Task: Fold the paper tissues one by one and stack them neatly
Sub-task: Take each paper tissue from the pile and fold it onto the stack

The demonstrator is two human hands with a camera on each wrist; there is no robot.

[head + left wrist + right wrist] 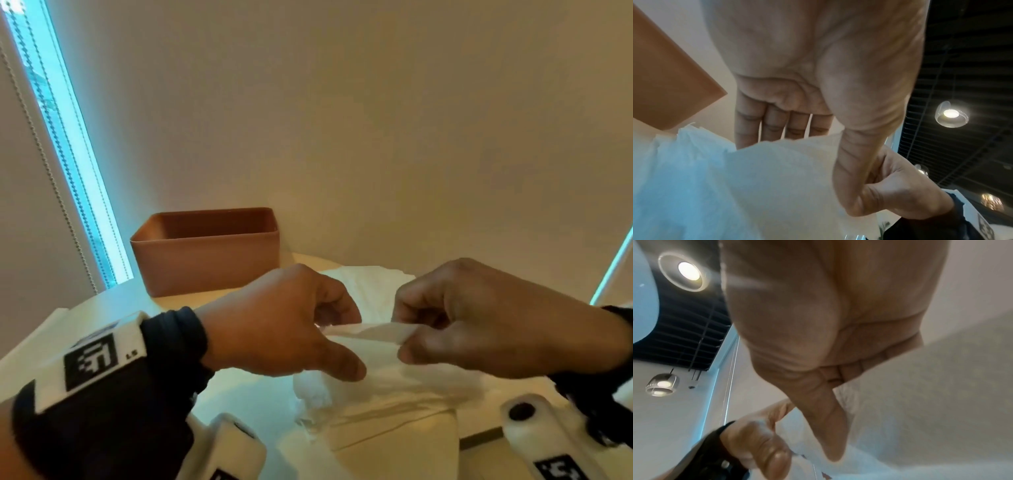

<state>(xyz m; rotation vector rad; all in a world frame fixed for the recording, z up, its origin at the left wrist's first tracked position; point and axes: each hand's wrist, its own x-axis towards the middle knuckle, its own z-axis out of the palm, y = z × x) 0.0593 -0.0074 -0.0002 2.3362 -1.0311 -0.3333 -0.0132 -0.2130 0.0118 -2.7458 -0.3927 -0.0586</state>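
Observation:
A white paper tissue (380, 346) hangs between both hands above the table, its lower part drooping toward a crumpled end (313, 394). My left hand (284, 329) pinches its left part with thumb below and fingers curled behind. My right hand (479, 318) pinches the tissue's upper edge between thumb and fingers. More white tissue (370, 284) lies on the table behind the hands. In the left wrist view the tissue (777, 175) covers the fingertips, with my left hand's thumb (851, 178) pressed on it. In the right wrist view the tissue (920, 402) drapes over the fingers beside the thumb (830, 426).
A terracotta open box (209, 253) stands at the back left of the pale table (102, 301), close to the wall. A window strip with a bead chain (51, 144) runs down the left. White wrist mounts with black markers sit at the bottom corners.

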